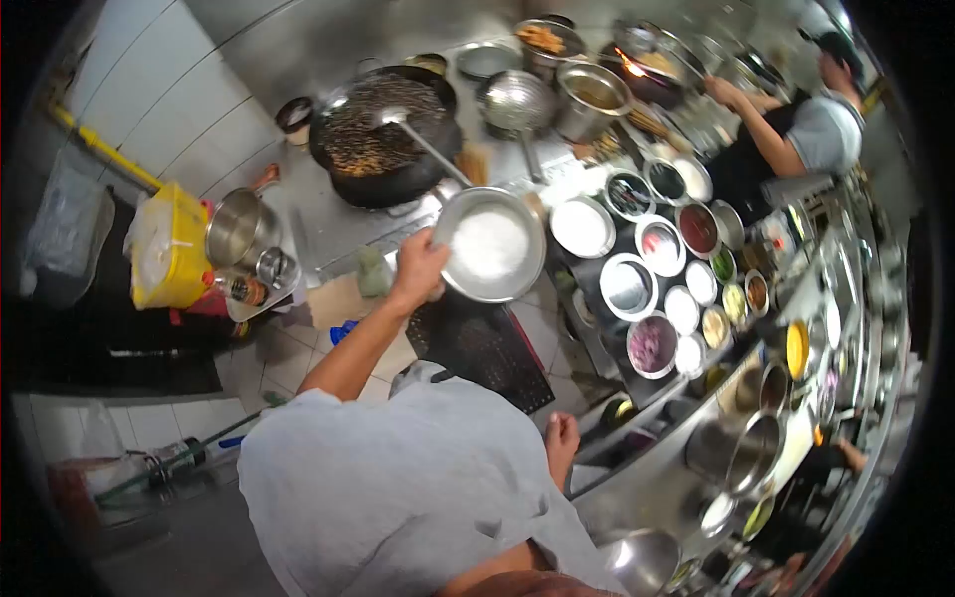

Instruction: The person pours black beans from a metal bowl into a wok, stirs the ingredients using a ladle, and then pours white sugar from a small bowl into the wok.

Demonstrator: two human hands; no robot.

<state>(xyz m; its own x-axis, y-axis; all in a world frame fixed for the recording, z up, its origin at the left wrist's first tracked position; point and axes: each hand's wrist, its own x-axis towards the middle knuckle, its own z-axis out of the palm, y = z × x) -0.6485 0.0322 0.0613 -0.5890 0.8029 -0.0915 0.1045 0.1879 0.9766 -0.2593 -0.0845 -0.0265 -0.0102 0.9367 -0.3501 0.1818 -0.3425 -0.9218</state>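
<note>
My left hand (420, 269) is closed on the left edge of a round metal bowl (489, 245) with white contents, held over the floor in front of my body. Just beyond the bowl, a long-handled ladle (428, 147) rests in a dark wok (383, 184) of bubbling liquid with brown pieces in it. My right hand (563, 438) hangs low beside my body, its fingers curled; whether anything is inside them is too small to tell.
Bowls of ingredients (652, 343) crowd the counter on the right. A strainer (516, 101) and a metal pot (593, 98) stand beyond. At upper right a co-worker (796, 139) handles a flaming pan (652, 75). A yellow bucket (179, 249) stands left.
</note>
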